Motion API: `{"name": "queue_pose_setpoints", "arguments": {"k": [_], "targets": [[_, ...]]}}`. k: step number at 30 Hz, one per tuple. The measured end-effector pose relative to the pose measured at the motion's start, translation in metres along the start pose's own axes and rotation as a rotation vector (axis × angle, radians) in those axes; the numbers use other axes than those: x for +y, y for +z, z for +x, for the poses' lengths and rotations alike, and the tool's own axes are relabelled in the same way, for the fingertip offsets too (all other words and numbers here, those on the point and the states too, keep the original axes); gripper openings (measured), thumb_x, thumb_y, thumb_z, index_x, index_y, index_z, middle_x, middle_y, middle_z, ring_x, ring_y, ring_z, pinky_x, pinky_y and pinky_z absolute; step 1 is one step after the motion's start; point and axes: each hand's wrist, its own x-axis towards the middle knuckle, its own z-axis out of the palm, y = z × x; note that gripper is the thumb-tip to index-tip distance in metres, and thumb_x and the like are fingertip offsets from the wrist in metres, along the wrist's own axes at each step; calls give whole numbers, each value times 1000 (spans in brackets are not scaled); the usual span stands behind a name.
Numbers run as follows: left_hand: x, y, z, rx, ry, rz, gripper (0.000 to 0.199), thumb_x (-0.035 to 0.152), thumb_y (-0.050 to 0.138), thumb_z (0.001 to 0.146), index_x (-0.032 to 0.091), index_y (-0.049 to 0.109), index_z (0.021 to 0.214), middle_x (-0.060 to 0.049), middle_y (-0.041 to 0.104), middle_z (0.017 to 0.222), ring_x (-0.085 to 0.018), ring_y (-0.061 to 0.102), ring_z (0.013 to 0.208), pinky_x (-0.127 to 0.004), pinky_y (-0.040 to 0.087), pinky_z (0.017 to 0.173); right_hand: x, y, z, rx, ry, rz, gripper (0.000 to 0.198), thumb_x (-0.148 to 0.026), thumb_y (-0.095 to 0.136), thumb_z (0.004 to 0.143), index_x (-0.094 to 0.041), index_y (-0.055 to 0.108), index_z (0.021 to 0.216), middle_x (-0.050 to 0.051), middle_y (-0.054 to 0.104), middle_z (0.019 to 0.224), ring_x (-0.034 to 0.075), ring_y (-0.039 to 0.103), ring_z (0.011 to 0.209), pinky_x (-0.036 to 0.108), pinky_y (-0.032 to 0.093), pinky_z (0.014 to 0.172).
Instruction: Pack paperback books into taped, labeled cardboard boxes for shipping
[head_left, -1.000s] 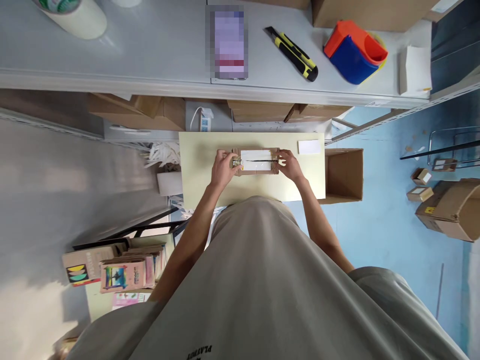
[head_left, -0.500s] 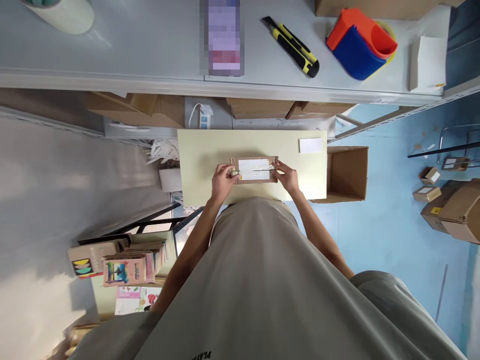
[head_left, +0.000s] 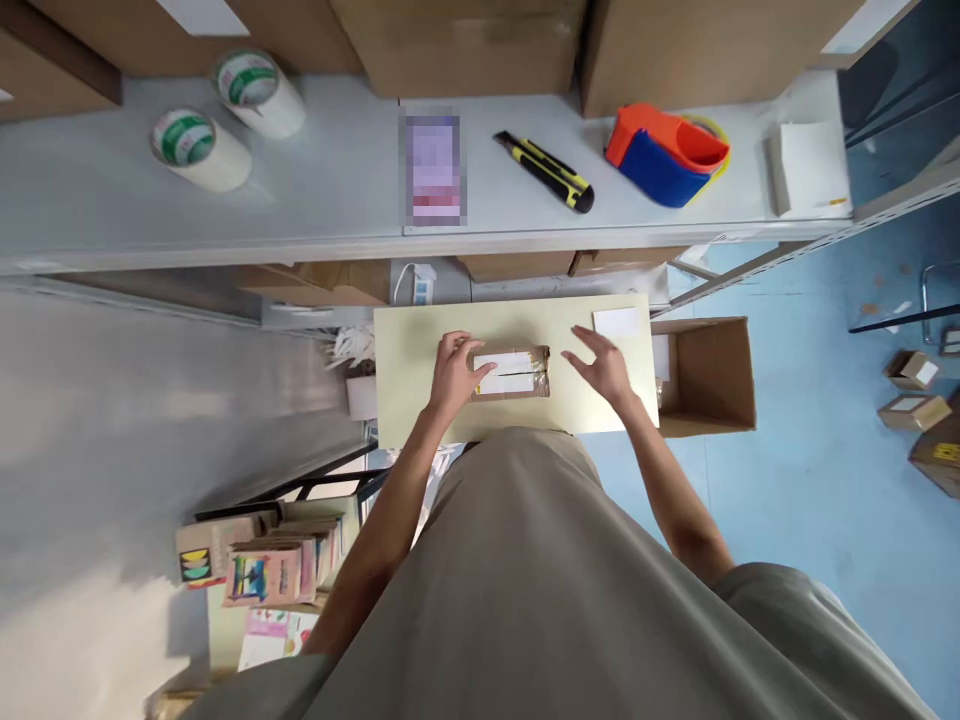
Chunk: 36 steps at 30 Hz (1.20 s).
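A small cardboard box (head_left: 511, 392) lies on the pale yellow table (head_left: 405, 400), with a white label on top, a dark lengthwise slit along its middle and shiny clear tape at the right end. My left hand (head_left: 452, 378) is at the box's left end, thumb over the label and fingers spread apart from it. Off the box to the right, my right hand (head_left: 606, 372) is open in the air with nothing in it. Just beyond its fingers, a white slip of paper (head_left: 616, 322) lies on the table.
An open carton (head_left: 716, 375) stands right of the table. On the shelf ahead are two tape rolls (head_left: 225, 160), a blurred-out screen (head_left: 435, 170), a utility knife (head_left: 546, 172), an orange-and-blue tape dispenser (head_left: 660, 160) and white papers (head_left: 810, 165). Books (head_left: 281, 570) stand at lower left.
My right hand has left the box's right end and moved right, its fingers opening. My left hand's fingers have spread at the left end. The camera view has tilted up, showing more shelf.
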Motion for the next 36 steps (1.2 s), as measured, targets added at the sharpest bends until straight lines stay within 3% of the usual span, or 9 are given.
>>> {"name": "queue_pose_setpoints", "arguments": {"k": [6,8,11,14,17,21,24,29,36], "targets": [[110,-7,105,151,392,-109,38,29,92,99,27,74,133,-11,69,141,-31,69,136,-47,61,119,-38,-144,100,346,-244,-317,70,-68,50,115,-27,52,173,19,63,171,48,50,166,79,44,132],[149,-10,136,184,486,-136,37,33,89,102,28,74,135,-11,71,140,-31,69,135,-47,61,118,-49,-174,137,386,-215,-396,71,-70,48,115,-27,52,171,23,60,170,49,50,163,76,43,131],[196,-11,165,209,585,-186,33,37,85,107,29,73,136,-9,72,137,-30,70,133,-47,61,116,-51,-188,182,309,-138,-490,71,-71,45,115,-18,56,160,28,68,153,49,60,146,71,46,126],[220,-5,167,210,634,-221,27,38,81,109,29,74,133,-8,74,133,-28,73,128,-46,62,114,-45,-181,206,195,-80,-551,69,-66,40,118,-10,57,154,30,74,137,47,66,135,67,46,123],[217,6,147,192,618,-244,21,38,78,111,27,74,130,-8,75,128,-26,74,124,-44,63,111,-45,-171,197,174,-11,-582,64,-60,36,121,-7,55,152,31,76,130,46,71,129,62,49,118],[186,24,92,158,471,-375,20,39,70,115,24,72,129,-8,79,122,-21,78,111,-37,66,103,-51,-150,134,238,63,-491,66,-60,25,124,-7,46,158,34,73,136,43,74,125,53,56,104],[157,33,39,120,284,-526,26,46,68,116,23,71,128,-9,80,118,-19,80,106,-35,67,100,-54,-112,66,221,3,-86,74,-81,40,115,-22,47,159,20,75,128,38,77,109,51,61,94],[121,33,-46,109,33,-741,40,60,78,107,23,71,118,-9,82,114,-21,82,105,-35,70,97,-76,-22,-29,-66,94,605,70,-91,70,97,-29,54,126,9,75,109,29,71,95,47,64,91],[98,-4,-107,110,-121,-720,40,64,81,104,24,78,109,-8,82,110,-21,80,98,-35,70,92,-120,37,-69,-188,160,663,67,-89,68,100,-29,53,127,7,71,115,26,69,101,45,63,94]]}}
